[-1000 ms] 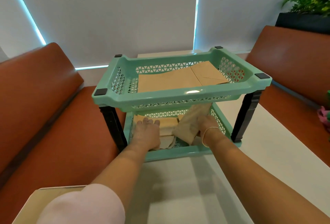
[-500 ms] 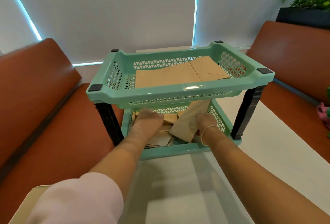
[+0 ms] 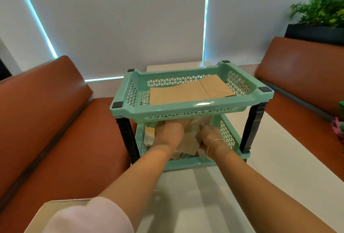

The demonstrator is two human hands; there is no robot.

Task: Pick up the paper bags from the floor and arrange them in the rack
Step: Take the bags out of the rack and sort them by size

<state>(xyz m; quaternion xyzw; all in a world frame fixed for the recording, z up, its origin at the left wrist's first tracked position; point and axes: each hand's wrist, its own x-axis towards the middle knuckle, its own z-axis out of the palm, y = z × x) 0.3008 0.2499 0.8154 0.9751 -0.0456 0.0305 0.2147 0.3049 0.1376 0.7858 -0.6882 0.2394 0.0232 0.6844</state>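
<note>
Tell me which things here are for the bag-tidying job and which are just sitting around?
For the job:
mint-green two-tier plastic rack
flat brown paper bags on its top shelf
brown paper bag between left hand and right hand

Just around:
orange-brown padded benches
leafy green plant
white table

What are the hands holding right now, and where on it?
Both the left hand and right hand hold a paper bag by its sides, inside the rack's lower tier.

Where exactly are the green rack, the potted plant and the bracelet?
green rack [image 3: 188, 110]: head view, front rim of its top tray
potted plant [image 3: 320, 11]: head view, its leaves
bracelet [image 3: 212, 144]: head view, chain on the right wrist
</note>
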